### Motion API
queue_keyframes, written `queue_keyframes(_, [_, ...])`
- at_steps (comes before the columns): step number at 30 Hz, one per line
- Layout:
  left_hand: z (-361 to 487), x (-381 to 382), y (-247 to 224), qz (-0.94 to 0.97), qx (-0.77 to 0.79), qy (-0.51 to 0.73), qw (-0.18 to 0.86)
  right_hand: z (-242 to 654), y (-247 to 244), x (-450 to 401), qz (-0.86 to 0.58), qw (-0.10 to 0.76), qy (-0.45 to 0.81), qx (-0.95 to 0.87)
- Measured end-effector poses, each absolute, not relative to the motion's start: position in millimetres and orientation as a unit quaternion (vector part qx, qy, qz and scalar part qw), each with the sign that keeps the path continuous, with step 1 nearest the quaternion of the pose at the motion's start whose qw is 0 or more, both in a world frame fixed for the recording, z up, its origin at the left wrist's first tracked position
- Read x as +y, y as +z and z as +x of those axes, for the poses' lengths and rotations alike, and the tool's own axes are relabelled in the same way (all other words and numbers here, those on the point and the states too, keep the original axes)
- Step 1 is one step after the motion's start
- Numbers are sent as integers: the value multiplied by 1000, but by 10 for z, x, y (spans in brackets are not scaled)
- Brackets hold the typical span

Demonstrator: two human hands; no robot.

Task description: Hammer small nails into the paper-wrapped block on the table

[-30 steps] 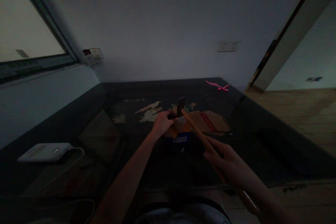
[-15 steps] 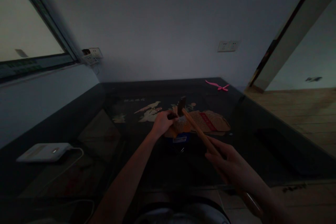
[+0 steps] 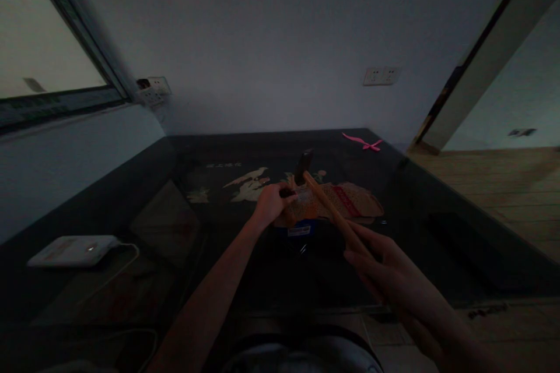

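Observation:
A hammer with a wooden handle (image 3: pixel 329 205) and a dark head is in my right hand (image 3: pixel 376 256), whose fingers wrap round the handle. The hammer head hangs just right of my left hand (image 3: pixel 273 204). That hand is closed, thumb and fingers together at the left end of a patterned brown piece with a red band (image 3: pixel 345 201); what lies between the fingertips is too small and dark to tell. Beneath the piece's left part sits a blue object with a pale label (image 3: pixel 299 229).
On the dark glossy table (image 3: pixel 245 148), a white device (image 3: pixel 72 250) with a cable lies at the left. A pink ribbon (image 3: pixel 371 146) is at the back right, and a dark flat object (image 3: pixel 472 250) at the right. Wall sockets (image 3: pixel 380 76) are behind.
My right hand has tilted the hammer so that its head is slightly higher. My left hand has stayed almost where it was.

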State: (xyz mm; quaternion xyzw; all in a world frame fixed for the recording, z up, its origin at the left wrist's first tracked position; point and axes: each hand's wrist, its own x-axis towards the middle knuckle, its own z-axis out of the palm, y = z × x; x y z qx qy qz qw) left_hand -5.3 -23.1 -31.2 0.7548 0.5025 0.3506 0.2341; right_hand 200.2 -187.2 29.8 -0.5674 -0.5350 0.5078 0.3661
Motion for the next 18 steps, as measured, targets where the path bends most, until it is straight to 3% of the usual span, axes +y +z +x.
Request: queue_keyframes(18, [-49, -252, -285, 754, 502, 350, 239, 2008, 223, -1855, -563, 337, 504, -562])
